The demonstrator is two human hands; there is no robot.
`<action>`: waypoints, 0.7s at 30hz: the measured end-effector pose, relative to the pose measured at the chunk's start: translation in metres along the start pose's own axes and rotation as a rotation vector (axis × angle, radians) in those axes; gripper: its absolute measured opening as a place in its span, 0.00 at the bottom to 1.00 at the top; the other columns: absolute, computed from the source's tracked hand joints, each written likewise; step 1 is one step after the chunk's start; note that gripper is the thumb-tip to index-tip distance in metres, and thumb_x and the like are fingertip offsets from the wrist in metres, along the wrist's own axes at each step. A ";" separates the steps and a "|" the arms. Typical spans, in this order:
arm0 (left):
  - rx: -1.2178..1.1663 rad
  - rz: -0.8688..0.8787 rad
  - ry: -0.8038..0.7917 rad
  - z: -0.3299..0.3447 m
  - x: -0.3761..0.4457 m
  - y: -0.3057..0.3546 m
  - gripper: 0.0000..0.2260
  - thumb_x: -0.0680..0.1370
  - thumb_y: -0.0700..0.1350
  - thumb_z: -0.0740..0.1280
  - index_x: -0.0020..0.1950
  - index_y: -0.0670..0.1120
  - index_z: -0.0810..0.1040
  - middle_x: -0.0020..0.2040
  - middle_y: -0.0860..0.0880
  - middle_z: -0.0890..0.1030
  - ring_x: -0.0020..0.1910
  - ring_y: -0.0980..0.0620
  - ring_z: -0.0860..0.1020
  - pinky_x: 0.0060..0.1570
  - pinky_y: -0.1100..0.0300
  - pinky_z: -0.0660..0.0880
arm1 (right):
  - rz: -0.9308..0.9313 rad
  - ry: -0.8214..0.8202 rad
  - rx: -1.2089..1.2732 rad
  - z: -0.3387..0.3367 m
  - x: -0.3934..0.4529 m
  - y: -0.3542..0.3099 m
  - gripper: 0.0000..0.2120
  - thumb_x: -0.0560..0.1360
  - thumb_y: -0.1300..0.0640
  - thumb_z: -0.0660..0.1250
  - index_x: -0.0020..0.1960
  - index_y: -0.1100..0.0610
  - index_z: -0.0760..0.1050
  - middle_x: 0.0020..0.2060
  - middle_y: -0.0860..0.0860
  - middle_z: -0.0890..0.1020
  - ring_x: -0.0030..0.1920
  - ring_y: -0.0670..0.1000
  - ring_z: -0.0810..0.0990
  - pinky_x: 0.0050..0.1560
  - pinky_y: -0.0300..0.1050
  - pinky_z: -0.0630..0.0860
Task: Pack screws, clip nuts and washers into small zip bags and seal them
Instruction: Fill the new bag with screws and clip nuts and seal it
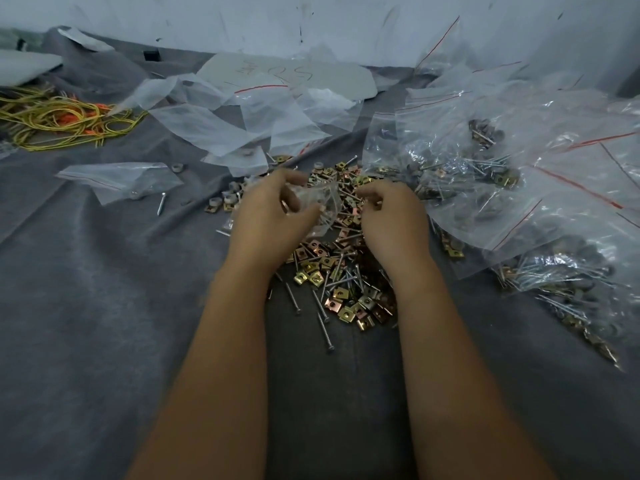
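Zip bag (320,206) (crumpled, axis unclear) held between both hands above screws (341,271).

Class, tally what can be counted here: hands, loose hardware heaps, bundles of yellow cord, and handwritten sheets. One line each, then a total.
Hands: 2, left hand, right hand
Hardware heap: 1
Yellow cord bundle: 1
Handwritten sheet: 1
Total: 5

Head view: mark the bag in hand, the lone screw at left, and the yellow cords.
Small zip bag (318,202), head view, crumpled middle.
Lone screw (161,203), head view, mid shaft.
Yellow cords (59,119), head view, tangle's centre.
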State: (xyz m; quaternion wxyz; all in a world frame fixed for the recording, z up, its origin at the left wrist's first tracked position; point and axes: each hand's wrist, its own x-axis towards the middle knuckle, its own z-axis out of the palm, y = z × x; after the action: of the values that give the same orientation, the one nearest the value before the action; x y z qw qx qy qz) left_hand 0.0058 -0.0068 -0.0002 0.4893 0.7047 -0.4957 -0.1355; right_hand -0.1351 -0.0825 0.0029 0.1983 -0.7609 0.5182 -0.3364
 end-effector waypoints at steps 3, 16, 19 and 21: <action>-0.194 -0.177 0.231 -0.001 0.008 -0.003 0.10 0.78 0.43 0.64 0.44 0.58 0.79 0.37 0.57 0.79 0.32 0.62 0.75 0.27 0.64 0.73 | 0.038 -0.038 0.063 0.001 0.020 -0.005 0.17 0.78 0.65 0.59 0.62 0.52 0.78 0.61 0.51 0.79 0.58 0.51 0.77 0.52 0.43 0.71; -0.553 -0.277 0.513 -0.004 0.019 -0.004 0.08 0.78 0.42 0.66 0.42 0.51 0.82 0.30 0.55 0.75 0.31 0.58 0.71 0.34 0.63 0.69 | -0.206 -0.397 -0.361 0.044 0.081 -0.033 0.15 0.80 0.58 0.60 0.64 0.49 0.79 0.64 0.53 0.78 0.59 0.57 0.77 0.61 0.53 0.74; -0.523 -0.267 0.472 -0.002 0.018 -0.003 0.09 0.78 0.44 0.65 0.40 0.52 0.82 0.29 0.53 0.74 0.29 0.56 0.70 0.30 0.64 0.68 | -0.226 -0.338 -0.308 0.032 0.069 -0.028 0.11 0.77 0.58 0.66 0.56 0.49 0.83 0.55 0.50 0.83 0.55 0.54 0.80 0.57 0.50 0.76; -0.477 -0.251 0.434 0.000 0.016 -0.002 0.09 0.77 0.44 0.65 0.39 0.52 0.82 0.28 0.53 0.73 0.28 0.56 0.69 0.27 0.65 0.66 | -0.217 -0.308 -0.217 0.023 0.061 -0.025 0.10 0.76 0.59 0.69 0.54 0.50 0.84 0.53 0.50 0.84 0.54 0.52 0.80 0.58 0.49 0.76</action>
State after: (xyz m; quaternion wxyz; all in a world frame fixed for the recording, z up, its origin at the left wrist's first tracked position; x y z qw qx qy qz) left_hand 0.0146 -0.0202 0.0028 0.7138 0.6383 -0.2437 -0.1538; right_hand -0.0878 -0.1303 0.0216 0.1549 -0.8715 0.4301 -0.1776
